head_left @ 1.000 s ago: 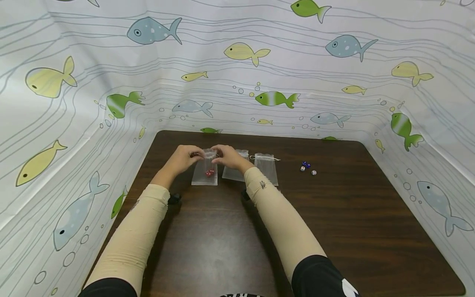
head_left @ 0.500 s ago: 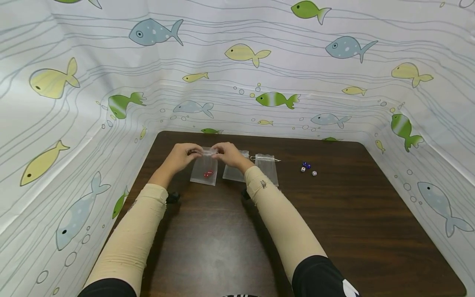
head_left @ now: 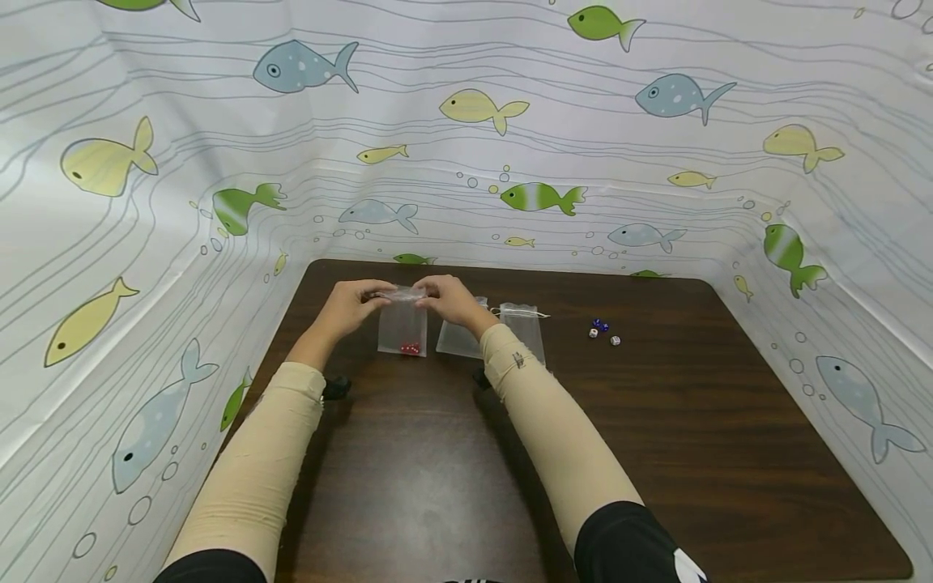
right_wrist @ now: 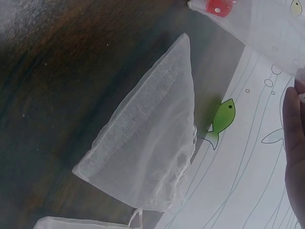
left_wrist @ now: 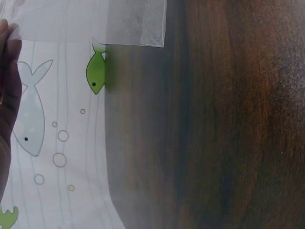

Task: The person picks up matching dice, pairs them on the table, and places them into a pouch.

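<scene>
Between the two hands hangs a sheer white organza drawstring bag (head_left: 399, 322), mouth upward, with red dice (head_left: 411, 349) gathered in its bottom. My left hand (head_left: 350, 304) pinches the bag's top at the left, and my right hand (head_left: 450, 303) pinches it at the right. The left wrist view catches the bag's lower corner (left_wrist: 136, 24) and part of the left hand (left_wrist: 8, 86). In the right wrist view one red die (right_wrist: 219, 6) shows through the mesh near the right hand (right_wrist: 295, 143). How many dice are inside is too small to tell.
A second organza bag (head_left: 457, 340) lies partly under the right forearm. Right of it is a third organza bag (head_left: 521, 325) with its cord spread. Several blue and white dice (head_left: 615, 341) lie farther right on the dark wooden table (head_left: 700, 421). A fish-print curtain (head_left: 466, 162) surrounds the table.
Both hands have raised the bag's top slightly and drawn it more taut. The red dice have slid down to its bottom edge. The other bags and dice have stayed put.
</scene>
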The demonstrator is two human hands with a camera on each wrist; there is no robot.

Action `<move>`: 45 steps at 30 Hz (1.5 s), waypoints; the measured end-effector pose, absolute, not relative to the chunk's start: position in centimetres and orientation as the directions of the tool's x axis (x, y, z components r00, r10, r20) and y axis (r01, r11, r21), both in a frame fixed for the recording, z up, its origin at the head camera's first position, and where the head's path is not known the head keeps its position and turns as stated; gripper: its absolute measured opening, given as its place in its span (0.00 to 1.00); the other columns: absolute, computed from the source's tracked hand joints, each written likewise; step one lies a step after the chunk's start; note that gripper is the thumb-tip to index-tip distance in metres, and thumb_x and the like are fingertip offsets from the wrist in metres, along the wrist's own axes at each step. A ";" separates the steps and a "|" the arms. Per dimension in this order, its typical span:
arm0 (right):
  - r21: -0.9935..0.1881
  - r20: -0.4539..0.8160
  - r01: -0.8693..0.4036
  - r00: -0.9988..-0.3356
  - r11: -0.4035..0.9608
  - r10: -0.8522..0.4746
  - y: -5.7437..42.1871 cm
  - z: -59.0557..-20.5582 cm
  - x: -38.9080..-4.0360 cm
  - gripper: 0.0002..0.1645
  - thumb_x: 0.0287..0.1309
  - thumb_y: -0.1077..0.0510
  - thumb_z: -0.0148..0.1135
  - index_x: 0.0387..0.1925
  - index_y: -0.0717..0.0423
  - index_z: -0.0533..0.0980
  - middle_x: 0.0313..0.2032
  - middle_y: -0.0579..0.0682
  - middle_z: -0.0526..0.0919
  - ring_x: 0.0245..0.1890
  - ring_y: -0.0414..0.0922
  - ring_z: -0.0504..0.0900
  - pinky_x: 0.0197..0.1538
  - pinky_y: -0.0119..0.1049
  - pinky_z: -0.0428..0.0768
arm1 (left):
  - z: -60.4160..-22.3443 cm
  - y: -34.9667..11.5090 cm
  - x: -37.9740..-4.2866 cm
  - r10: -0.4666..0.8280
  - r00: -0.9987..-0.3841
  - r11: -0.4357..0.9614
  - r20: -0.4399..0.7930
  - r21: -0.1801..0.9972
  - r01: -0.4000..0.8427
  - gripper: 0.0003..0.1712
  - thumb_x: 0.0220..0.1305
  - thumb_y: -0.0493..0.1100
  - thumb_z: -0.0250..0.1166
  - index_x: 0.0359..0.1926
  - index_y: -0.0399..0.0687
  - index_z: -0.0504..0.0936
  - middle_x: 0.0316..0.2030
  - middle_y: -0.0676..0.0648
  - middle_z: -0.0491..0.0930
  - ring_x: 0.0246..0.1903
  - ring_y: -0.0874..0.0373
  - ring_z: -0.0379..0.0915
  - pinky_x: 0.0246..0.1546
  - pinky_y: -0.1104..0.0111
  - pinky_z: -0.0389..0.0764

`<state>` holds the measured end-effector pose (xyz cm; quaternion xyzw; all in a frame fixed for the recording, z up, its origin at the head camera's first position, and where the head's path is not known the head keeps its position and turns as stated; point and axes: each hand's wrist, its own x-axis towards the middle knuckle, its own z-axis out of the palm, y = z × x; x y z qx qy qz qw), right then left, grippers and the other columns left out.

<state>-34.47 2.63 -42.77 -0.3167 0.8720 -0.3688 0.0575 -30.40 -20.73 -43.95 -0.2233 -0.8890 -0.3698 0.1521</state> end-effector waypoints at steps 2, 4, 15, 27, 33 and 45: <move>-0.696 0.123 -0.493 -0.798 0.522 -0.590 2.6 -42.9 -34.5 0.19 0.67 0.58 0.66 0.56 0.59 0.81 0.45 0.55 0.86 0.41 0.47 0.84 0.42 0.35 0.81 | -44.0 -20.9 -30.4 0.267 -0.871 0.623 0.412 0.616 0.482 0.16 0.64 0.36 0.70 0.53 0.41 0.87 0.43 0.40 0.88 0.30 0.50 0.80 0.30 0.66 0.79; -0.720 0.107 -0.468 -0.805 0.512 -0.584 2.5 -42.9 -34.6 0.18 0.66 0.59 0.66 0.56 0.60 0.81 0.43 0.55 0.87 0.41 0.50 0.85 0.41 0.34 0.81 | -44.1 -21.0 -30.4 0.244 -0.893 0.606 0.379 0.659 0.446 0.18 0.65 0.37 0.70 0.56 0.42 0.86 0.43 0.39 0.88 0.33 0.47 0.82 0.30 0.69 0.79; -0.817 0.001 -0.307 -0.847 0.488 -0.531 2.1 -43.3 -34.4 0.19 0.68 0.63 0.63 0.58 0.66 0.79 0.44 0.59 0.88 0.41 0.48 0.89 0.47 0.43 0.86 | -44.5 -21.9 -30.2 0.148 -0.963 0.533 0.226 0.802 0.271 0.18 0.69 0.36 0.67 0.57 0.35 0.83 0.39 0.36 0.88 0.35 0.44 0.87 0.40 0.52 0.86; -0.896 -0.057 -0.185 -0.853 0.403 -0.518 2.0 -43.9 -34.6 0.17 0.67 0.67 0.63 0.56 0.71 0.79 0.42 0.63 0.88 0.39 0.51 0.90 0.50 0.52 0.85 | -45.5 -22.8 -30.6 0.107 -0.993 0.310 0.059 0.947 0.090 0.17 0.71 0.35 0.65 0.55 0.26 0.81 0.33 0.43 0.89 0.33 0.54 0.88 0.42 0.58 0.87; -0.894 -0.074 -0.173 -0.853 0.414 -0.516 2.1 -44.4 -34.8 0.20 0.67 0.67 0.63 0.58 0.72 0.77 0.46 0.65 0.86 0.38 0.51 0.89 0.49 0.49 0.86 | -45.9 -23.1 -30.6 0.104 -0.994 0.164 -0.022 0.986 -0.005 0.19 0.72 0.33 0.63 0.55 0.19 0.77 0.30 0.48 0.88 0.30 0.62 0.87 0.48 0.54 0.83; -0.925 -0.101 -0.114 -0.846 0.363 -0.524 3.1 -44.7 -34.9 0.17 0.71 0.67 0.58 0.58 0.71 0.78 0.43 0.64 0.88 0.44 0.60 0.88 0.52 0.55 0.83 | -45.9 -23.7 -30.4 0.114 -0.993 0.219 -0.033 0.976 -0.007 0.17 0.73 0.36 0.63 0.53 0.23 0.81 0.40 0.38 0.88 0.42 0.45 0.87 0.47 0.54 0.84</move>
